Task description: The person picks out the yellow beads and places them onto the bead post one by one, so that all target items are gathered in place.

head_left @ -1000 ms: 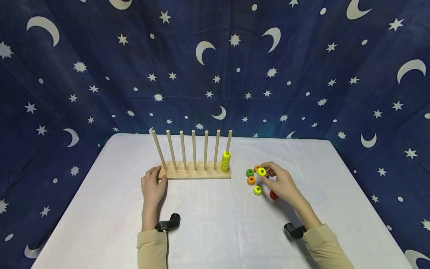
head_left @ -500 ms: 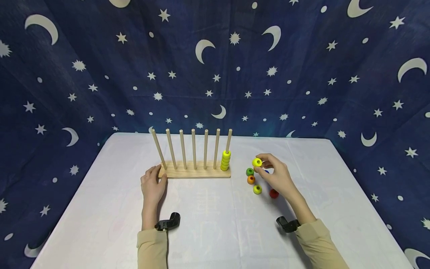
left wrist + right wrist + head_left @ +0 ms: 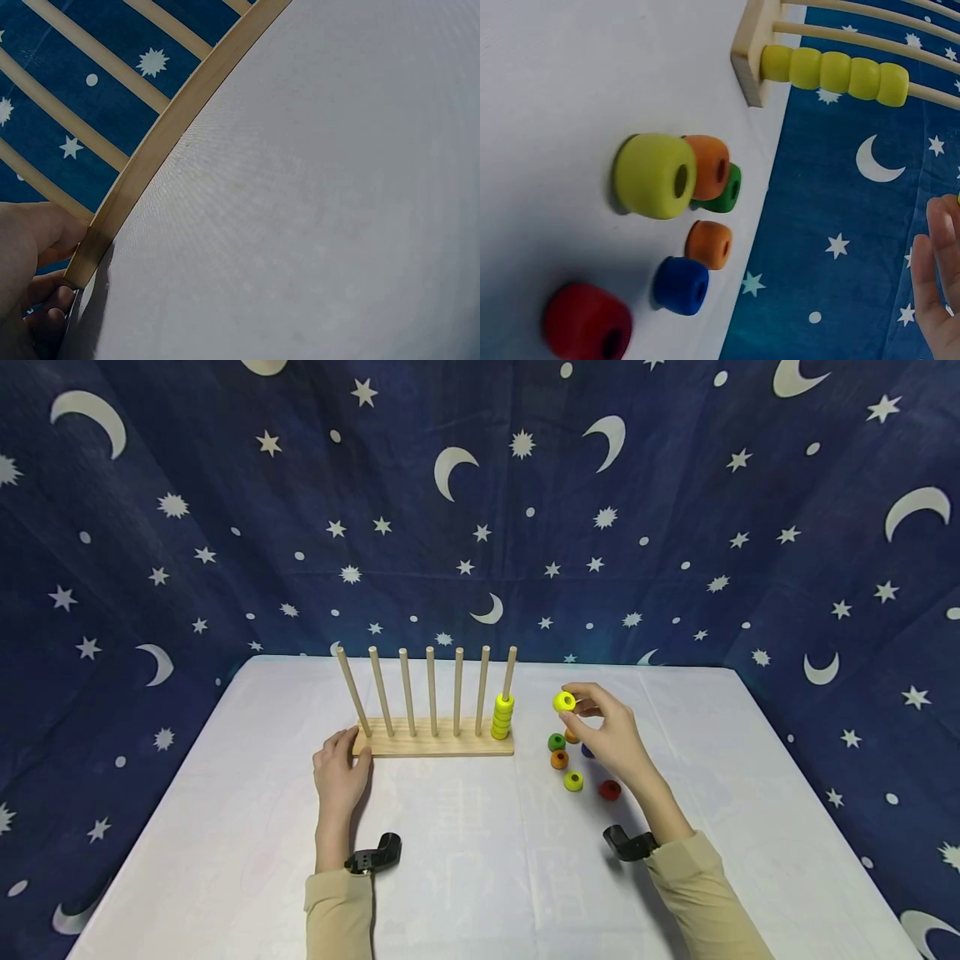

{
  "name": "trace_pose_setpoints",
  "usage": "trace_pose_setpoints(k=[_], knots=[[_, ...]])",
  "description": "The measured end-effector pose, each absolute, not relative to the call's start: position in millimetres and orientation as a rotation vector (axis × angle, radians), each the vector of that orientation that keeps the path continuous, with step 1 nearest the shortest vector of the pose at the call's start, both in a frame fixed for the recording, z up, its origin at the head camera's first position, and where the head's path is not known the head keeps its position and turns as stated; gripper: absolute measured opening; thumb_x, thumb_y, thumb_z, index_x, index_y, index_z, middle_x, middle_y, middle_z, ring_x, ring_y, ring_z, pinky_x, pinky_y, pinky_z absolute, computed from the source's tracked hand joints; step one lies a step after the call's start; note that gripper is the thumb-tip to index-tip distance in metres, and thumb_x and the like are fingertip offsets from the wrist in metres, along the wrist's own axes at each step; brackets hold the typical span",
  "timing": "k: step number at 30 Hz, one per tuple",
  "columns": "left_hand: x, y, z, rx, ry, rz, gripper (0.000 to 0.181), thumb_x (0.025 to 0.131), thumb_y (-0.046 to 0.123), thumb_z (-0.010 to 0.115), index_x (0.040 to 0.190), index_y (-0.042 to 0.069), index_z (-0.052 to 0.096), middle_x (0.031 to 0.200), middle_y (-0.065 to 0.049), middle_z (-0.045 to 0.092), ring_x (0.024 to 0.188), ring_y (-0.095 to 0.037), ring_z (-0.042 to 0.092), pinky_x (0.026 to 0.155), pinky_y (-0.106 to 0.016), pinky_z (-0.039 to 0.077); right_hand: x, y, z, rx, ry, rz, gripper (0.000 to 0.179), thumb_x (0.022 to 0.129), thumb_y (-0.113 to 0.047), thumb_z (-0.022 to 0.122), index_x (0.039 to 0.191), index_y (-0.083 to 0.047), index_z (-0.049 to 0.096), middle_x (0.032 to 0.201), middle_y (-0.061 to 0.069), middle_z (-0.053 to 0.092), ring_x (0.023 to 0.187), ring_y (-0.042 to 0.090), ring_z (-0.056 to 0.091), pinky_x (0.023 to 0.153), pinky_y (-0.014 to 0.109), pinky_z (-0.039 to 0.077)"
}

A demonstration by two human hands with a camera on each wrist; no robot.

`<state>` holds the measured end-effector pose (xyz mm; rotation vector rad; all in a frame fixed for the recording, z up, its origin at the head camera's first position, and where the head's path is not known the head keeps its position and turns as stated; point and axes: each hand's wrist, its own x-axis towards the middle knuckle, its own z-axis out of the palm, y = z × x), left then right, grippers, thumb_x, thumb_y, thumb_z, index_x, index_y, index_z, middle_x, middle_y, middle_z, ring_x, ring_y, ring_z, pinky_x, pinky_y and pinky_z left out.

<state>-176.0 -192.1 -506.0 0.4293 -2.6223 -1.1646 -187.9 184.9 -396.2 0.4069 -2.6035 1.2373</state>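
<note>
A wooden bead rack (image 3: 435, 747) with several upright pegs stands at the table's middle. My left hand (image 3: 339, 777) grips the left end of its base, thumb (image 3: 56, 225) on one side and fingers curled at the end. Several yellow beads (image 3: 835, 73) are stacked on the rightmost peg; the other pegs are bare. My right hand (image 3: 618, 739) pinches a yellow bead (image 3: 558, 702) between thumb and fingertips, raised above the table right of the rack. Only a sliver of that bead shows at the right wrist view's edge.
Loose beads lie under and near the right hand: a green bead (image 3: 556, 742), an orange bead (image 3: 558, 760), another orange bead (image 3: 709, 244), a yellow bead (image 3: 573, 781), a blue bead (image 3: 681, 286) and a red bead (image 3: 610, 790). A star-patterned cloth (image 3: 480, 485) hangs behind the white table (image 3: 465, 860).
My right hand has lifted the yellow bead up from among the loose beads and moved it left toward the rack. My left hand stays at the base.
</note>
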Motion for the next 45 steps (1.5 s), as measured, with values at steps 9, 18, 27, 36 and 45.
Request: trace_pose_setpoints(k=[9, 18, 27, 36, 45], knots=[[-176.1, -192.1, -505.4, 0.426, -2.617, -1.173, 0.049, 0.093, 0.019, 0.055, 0.138, 0.0, 0.047, 0.145, -0.025, 0.04, 0.133, -0.043, 0.03, 0.11, -0.059, 0.021, -192.6, 175.0, -382.6, 0.421, -2.587, 1.248, 0.037, 0.089, -0.018, 0.068, 0.125, -0.013, 0.059, 0.117, 0.005, 0.065, 0.099, 0.021, 0.062, 0.091, 0.042, 0.051], [-175.4, -192.8, -506.1, 0.425, -2.607, -1.162, 0.049, 0.093, 0.018, 0.055, 0.137, -0.001, 0.048, 0.144, -0.025, 0.041, 0.132, -0.043, 0.031, 0.109, -0.059, 0.021, -198.6, 164.7, -368.7, 0.447, -2.589, 1.228, 0.038, 0.09, -0.019, 0.067, 0.126, -0.013, 0.058, 0.116, 0.006, 0.065, 0.1, 0.023, 0.062, 0.092, 0.043, 0.051], [-176.1, -193.1, -506.1, 0.428, -2.614, -1.154, 0.049, 0.093, 0.018, 0.055, 0.138, -0.001, 0.048, 0.144, -0.025, 0.041, 0.131, -0.043, 0.032, 0.109, -0.06, 0.022, -203.7, 154.4, -354.0, 0.494, -2.569, 1.222, 0.039, 0.09, -0.018, 0.068, 0.126, -0.012, 0.057, 0.119, 0.006, 0.064, 0.1, 0.023, 0.061, 0.092, 0.042, 0.051], [-175.3, -194.1, -506.2, 0.426, -2.617, -1.165, 0.05, 0.093, 0.018, 0.055, 0.138, 0.0, 0.047, 0.144, -0.026, 0.041, 0.132, -0.043, 0.031, 0.109, -0.06, 0.022, -214.4, 144.6, -344.9, 0.565, -2.499, 1.216, 0.037, 0.089, -0.016, 0.068, 0.124, -0.01, 0.058, 0.111, 0.007, 0.066, 0.096, 0.022, 0.062, 0.089, 0.039, 0.053], [-174.6, -192.9, -505.8, 0.426, -2.613, -1.171, 0.049, 0.092, 0.017, 0.055, 0.138, -0.001, 0.048, 0.144, -0.025, 0.041, 0.132, -0.043, 0.031, 0.109, -0.06, 0.022, -223.1, 133.2, -337.1, 0.566, -2.46, 1.22, 0.037, 0.089, -0.016, 0.067, 0.125, -0.01, 0.058, 0.114, 0.007, 0.065, 0.096, 0.021, 0.063, 0.09, 0.037, 0.053]])
